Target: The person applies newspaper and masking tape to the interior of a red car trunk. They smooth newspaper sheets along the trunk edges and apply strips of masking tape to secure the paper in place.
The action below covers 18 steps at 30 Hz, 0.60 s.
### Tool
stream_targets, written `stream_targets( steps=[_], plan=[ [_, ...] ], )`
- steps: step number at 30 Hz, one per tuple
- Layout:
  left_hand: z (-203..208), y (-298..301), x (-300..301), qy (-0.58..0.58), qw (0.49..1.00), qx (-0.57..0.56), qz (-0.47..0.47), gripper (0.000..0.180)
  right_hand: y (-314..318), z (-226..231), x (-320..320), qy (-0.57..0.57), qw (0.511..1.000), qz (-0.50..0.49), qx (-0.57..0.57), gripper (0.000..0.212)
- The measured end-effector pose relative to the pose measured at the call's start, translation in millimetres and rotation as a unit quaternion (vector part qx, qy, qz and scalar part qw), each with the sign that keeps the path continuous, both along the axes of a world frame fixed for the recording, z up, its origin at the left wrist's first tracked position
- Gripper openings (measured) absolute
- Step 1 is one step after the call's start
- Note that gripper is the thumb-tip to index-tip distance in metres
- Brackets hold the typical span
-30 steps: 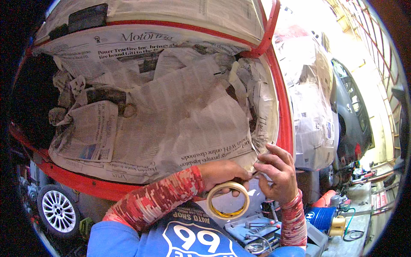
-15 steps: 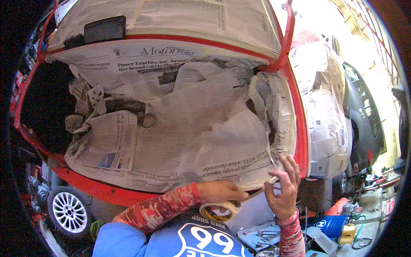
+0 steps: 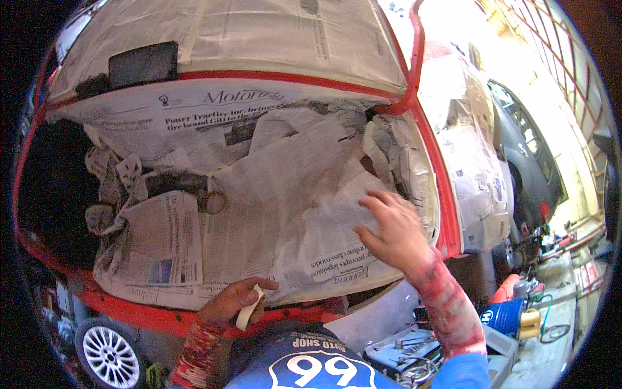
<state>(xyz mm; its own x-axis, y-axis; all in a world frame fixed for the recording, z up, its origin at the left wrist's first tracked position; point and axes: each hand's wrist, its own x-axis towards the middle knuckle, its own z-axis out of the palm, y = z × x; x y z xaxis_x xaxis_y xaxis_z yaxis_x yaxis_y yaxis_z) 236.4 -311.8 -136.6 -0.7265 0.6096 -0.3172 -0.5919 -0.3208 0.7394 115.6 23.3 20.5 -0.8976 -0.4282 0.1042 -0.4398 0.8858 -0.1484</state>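
My left hand point(image 3: 230, 301) is closed around a roll of masking tape point(image 3: 249, 310) at the near edge of the red car body point(image 3: 155, 316). Over the right part of the newspaper sheets point(image 3: 259, 214), my right hand point(image 3: 396, 232) is open, its fingers apart and holding nothing. Whether its fingertips touch the paper I cannot tell. The sheets cover most of the wide opening in the car body, with pale tape along parts of their border. Crumpled paper lies along the opening's left side and upper right corner.
A dark gap point(image 3: 55, 181) shows left of the paper. Beyond the opening, a papered panel point(image 3: 259, 39) carries a dark rectangular piece point(image 3: 144, 65). A tray of tools point(image 3: 408, 353) and a blue drum point(image 3: 504, 316) stand at lower right, a wheel point(image 3: 109, 356) at lower left.
My right hand has lifted from the near right paper edge and moved up and left over the sheets. My left hand has moved left with the tape roll. The view has shifted slightly.
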Motion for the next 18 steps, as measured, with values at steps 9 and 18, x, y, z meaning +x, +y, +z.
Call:
stream_targets(
  steps=[9, 18],
  plan=[
    [-9, -20, -11, 0.058, 0.995, -0.067, 0.040, 0.054, 7, -140, -129, 0.019, 0.894, -0.236, 0.380, 0.058],
    [-9, -58, -36, -0.010, 0.995, -0.074, 0.060, 0.048, 18, -133, -130, -0.004, 0.910, -0.244, 0.335, 0.035]
  ],
)
